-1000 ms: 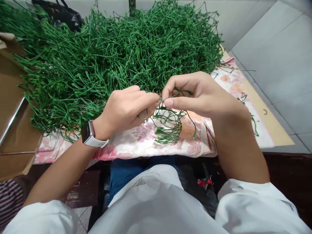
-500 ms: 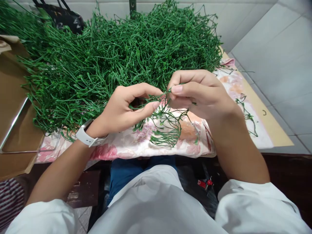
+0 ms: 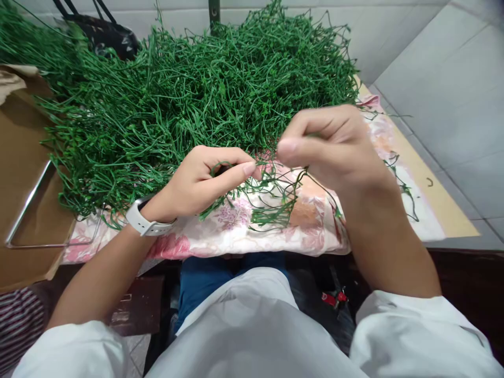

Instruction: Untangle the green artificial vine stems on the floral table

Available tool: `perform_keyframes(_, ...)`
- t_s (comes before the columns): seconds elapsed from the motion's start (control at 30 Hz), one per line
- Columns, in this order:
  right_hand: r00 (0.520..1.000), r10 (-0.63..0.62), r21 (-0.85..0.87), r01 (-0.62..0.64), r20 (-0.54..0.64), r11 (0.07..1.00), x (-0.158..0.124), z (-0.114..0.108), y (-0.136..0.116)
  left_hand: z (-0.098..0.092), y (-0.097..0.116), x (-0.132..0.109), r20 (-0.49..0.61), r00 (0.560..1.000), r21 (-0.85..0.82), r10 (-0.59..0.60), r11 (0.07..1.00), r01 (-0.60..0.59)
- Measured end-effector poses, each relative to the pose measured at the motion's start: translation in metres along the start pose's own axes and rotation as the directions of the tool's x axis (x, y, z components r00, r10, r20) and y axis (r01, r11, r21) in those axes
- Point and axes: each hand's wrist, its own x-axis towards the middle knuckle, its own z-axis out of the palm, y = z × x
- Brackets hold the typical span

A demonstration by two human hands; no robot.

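Observation:
My left hand (image 3: 214, 181), a pale watch on its wrist, pinches thin green stems (image 3: 220, 167) between thumb and fingertips. To its right, my right hand (image 3: 331, 147) is curled closed and slightly blurred. A bit of green shows inside its fingers, and a dark stem emerges below them. Between and under the hands, a small tangle of green stems (image 3: 273, 212) lies on the floral cloth (image 3: 232, 239). Behind both hands rises a large heap of branching green stems (image 3: 220, 89) with small knobbed tips.
A cardboard box (image 3: 33, 184) with a bent metal wire frame (image 3: 29, 202) stands at the left. A black bag (image 3: 106, 37) sits behind the heap against the tiled wall (image 3: 452, 68). Loose stems (image 3: 405, 189) lie near the table's right edge (image 3: 444, 210).
My right hand has moved slightly right, away from the left fingertips, and curled more. My left hand keeps its pinch almost in place.

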Motion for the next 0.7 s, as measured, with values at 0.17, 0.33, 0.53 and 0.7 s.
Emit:
perform_keyframes(0.17, 0.96, -0.124, 0.134, 0.161, -0.251, 0.978, 0.008, -0.019, -0.008, -0.004, -0.005, -0.002, -0.079, 0.996, -0.021, 0.039, 0.999, -0.041)
perform_keyframes(0.33, 0.984, -0.113, 0.075, 0.124, -0.137, 0.989, 0.01, -0.016, 0.006, 0.0, -0.011, -0.002, -0.129, 0.982, 0.072, 0.135, 0.989, -0.126)
perform_keyframes(0.53, 0.996, -0.02, 0.056, 0.024, -0.084, 0.998, 0.012, -0.021, 0.016, 0.003, -0.02, 0.0, -0.246, 0.933, 0.174, 0.262, 0.959, -0.223)
perform_keyframes(0.7, 0.995, -0.027, -0.012, 0.026, -0.092, 1.0, 0.015, -0.011, 0.023, 0.005, -0.017, -0.002, -0.247, 0.952, 0.066, 0.18, 0.983, -0.169)
